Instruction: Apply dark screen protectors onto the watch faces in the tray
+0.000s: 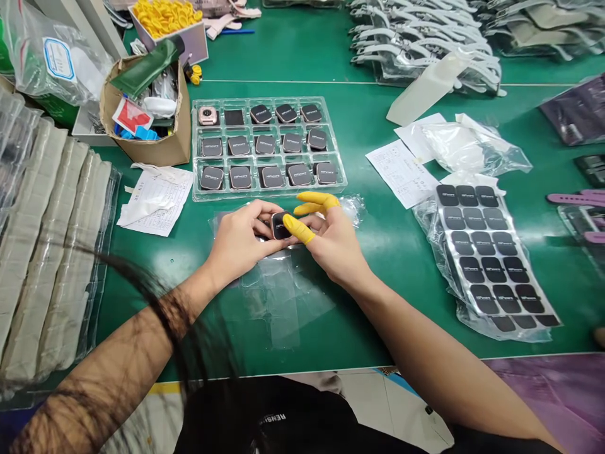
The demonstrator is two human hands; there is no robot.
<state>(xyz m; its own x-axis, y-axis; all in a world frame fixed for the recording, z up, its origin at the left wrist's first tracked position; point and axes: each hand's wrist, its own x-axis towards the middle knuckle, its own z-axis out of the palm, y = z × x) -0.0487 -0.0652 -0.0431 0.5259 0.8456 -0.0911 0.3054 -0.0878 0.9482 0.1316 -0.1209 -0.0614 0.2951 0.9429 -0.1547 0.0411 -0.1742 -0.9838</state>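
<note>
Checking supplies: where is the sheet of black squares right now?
In the head view, the sheet of black squares lies toward the right, over clear plastic, right of the right hand and just below a crumpled bag.

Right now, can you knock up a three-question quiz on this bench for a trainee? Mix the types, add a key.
1. True or false: in the picture, the label sheet lies to the right of the clear tray.

2. What colour are the finger covers on the right hand?
A) blue
B) yellow
C) white

3. Fill in: the square piece in the left hand's grip shows a ____ face to the camera.

Key: 1. True. 2. B. 3. black.
</note>
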